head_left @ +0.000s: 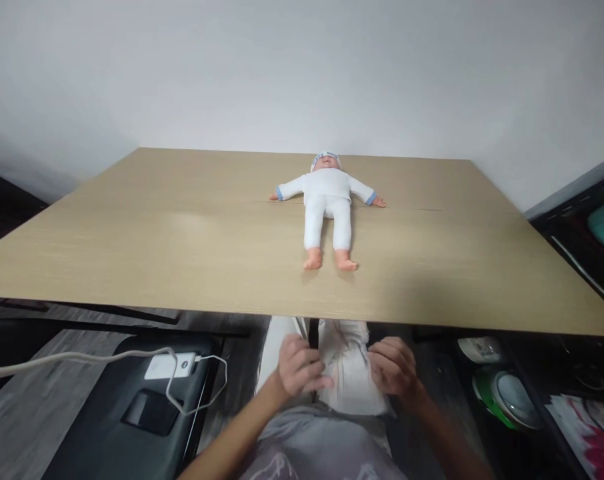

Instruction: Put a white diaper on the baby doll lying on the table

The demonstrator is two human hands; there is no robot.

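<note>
Over my lap, below the table's front edge, lies a white, crinkled item that looks like a diaper [351, 383]. My left hand [301, 365] is closed with curled fingers at its left side. At its right edge my right hand [393, 365] pinches it between thumb and fingers. A baby doll [327, 193] in a white suit with blue cuffs and a printed white headband lies on its back on the table, feet toward me and arms spread. Neither hand touches the doll.
The wide wooden table [182, 260] reaches back to a pale wall. At lower left, a black chair seat [102, 413] carries a white power bank [169, 365] with a cable and a dark phone [151, 412]. A dark shelf with assorted items, including a green-rimmed container [507, 399], stands at right.
</note>
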